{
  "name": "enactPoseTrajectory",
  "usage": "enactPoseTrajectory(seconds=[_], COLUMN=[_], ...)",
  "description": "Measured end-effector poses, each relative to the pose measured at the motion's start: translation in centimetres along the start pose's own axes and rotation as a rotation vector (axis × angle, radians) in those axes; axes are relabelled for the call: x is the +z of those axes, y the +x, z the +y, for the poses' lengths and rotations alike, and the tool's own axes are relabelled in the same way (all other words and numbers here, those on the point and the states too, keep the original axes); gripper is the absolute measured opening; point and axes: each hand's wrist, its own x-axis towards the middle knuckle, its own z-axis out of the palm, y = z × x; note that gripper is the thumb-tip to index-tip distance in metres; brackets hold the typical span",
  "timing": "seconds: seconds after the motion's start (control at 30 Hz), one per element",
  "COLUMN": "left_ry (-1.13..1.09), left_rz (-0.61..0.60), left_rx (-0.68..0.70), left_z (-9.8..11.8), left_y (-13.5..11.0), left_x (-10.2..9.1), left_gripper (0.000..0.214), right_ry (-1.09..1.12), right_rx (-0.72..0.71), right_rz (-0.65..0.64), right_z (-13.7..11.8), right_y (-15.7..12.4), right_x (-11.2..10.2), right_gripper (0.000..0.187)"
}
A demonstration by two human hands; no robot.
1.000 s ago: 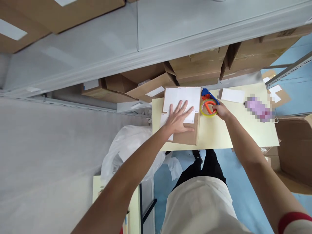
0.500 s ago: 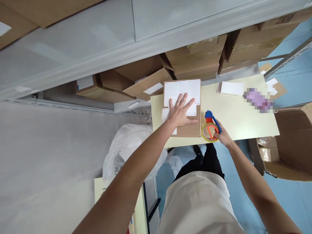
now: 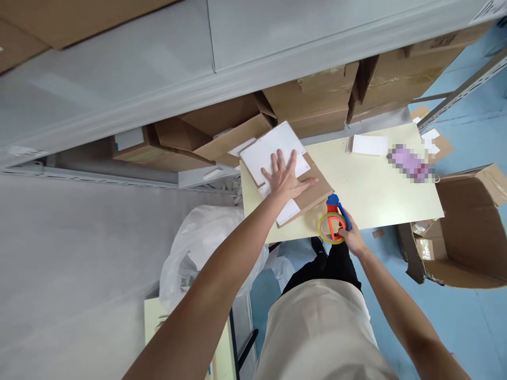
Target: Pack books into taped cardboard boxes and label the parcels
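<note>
Watching this from my end, I've got my left hand (image 3: 285,182) laid flat on a cardboard box (image 3: 311,196) right around the middle of the frame. Fingers are spread, palm down, so it's pressing on the box and not gripping it. The box sits at an angle on the pale yellow table (image 3: 380,192), with white labels (image 3: 273,143) over much of its top.

My right hand (image 3: 354,238), just below and right of that, has its fingers wrapped around a tape dispenser (image 3: 331,208), the blue-and-red kind with a yellow-edged roll. It's over the table's near edge, blue head right by the box's right corner. Can't tell from this angle if they're actually touching.

Further right on the tabletop there's a white carton (image 3: 370,145) and a pixelated purple item (image 3: 411,162). Big open carton (image 3: 471,221) at the right edge of the frame, on the blue floor (image 3: 467,327). Left of the table is a bunched-up plastic bag (image 3: 206,227), and a grey shelf (image 3: 158,63) runs across the top, with more brown boxes (image 3: 311,100) below it.
</note>
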Motion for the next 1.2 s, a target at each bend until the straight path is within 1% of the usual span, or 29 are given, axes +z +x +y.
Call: enactPoseTrajectory(seconds=[0.07,0.13,0.2,0.27,0.33,0.37,0.43,0.53,0.6,0.77,0.83,0.93,1.07,1.13,1.2], left_ry=[-0.011,0.0,0.02,0.029,0.016,0.005,-0.017,-0.026,-0.023,-0.012,-0.01,-0.012,-0.018,-0.019,-0.022], left_rz=[-0.002,0.003,0.0,-0.025,-0.046,-0.046,-0.038,-0.04,-0.053,-0.084,-0.077,-0.068,-0.06,-0.056,-0.05], left_rx=[-0.071,-0.09,-0.028,0.103,0.208,0.227,0.214,0.181,0.181,0.222,0.228,0.224,0.216,0.216,0.223], left_z=[-0.8,-1.5,-1.7,-1.2,-0.5,-0.2,0.3,0.5,0.5,0.6,0.6,0.6,0.7,0.7,0.7], left_y=[-0.6,-1.6,-2.5,-2.9,-2.8,-2.5,-2.1,-1.9,-2.1,-2.6,-2.7,-2.6,-2.5,-2.5,-2.6], left_x=[-0.2,-0.2,-0.1,0.0,0.1,0.1,0.1,0.2,0.3,0.6,0.6,0.7,0.7,0.7,0.7], left_gripper=[0.116,0.117,0.117,0.112,0.107,0.104,0.102,0.101,0.1,0.1,0.101,0.1,0.1,0.1,0.1], right_ry=[-0.001,0.003,0.027,-0.012,-0.122,-0.179,-0.238,-0.187,-0.155,-0.174,-0.195,-0.239,-0.307,-0.402,-0.588], right_rx=[0.006,0.032,0.099,0.177,0.194,0.174,0.109,0.014,-0.018,-0.06,-0.067,-0.028,0.031,0.037,-0.018], right_rz=[0.004,-0.062,-0.161,-0.25,-0.268,-0.257,-0.25,-0.315,-0.326,-0.231,-0.219,-0.236,-0.306,-0.35,-0.359], right_z=[-3.4,-7.2,-10.8,-13.5,-15.0,-15.3,-15.1,-13.8,-12.8,-10.7,-9.3,-6.3,-1.9,-1.2,-2.1], right_y=[3.5,7.2,10.7,13.6,15.4,15.9,16.2,15.2,14.2,12.3,11.3,8.3,2.4,0.2,-0.5], right_x=[-0.9,-1.6,-1.8,-1.6,-1.2,-1.0,-0.8,-1.0,-1.3,-2.0,-2.0,-2.0,-2.5,-2.9,-2.6], right_gripper=[0.087,0.081,0.069,0.055,0.051,0.053,0.063,0.075,0.08,0.088,0.091,0.094,0.099,0.097,0.093])
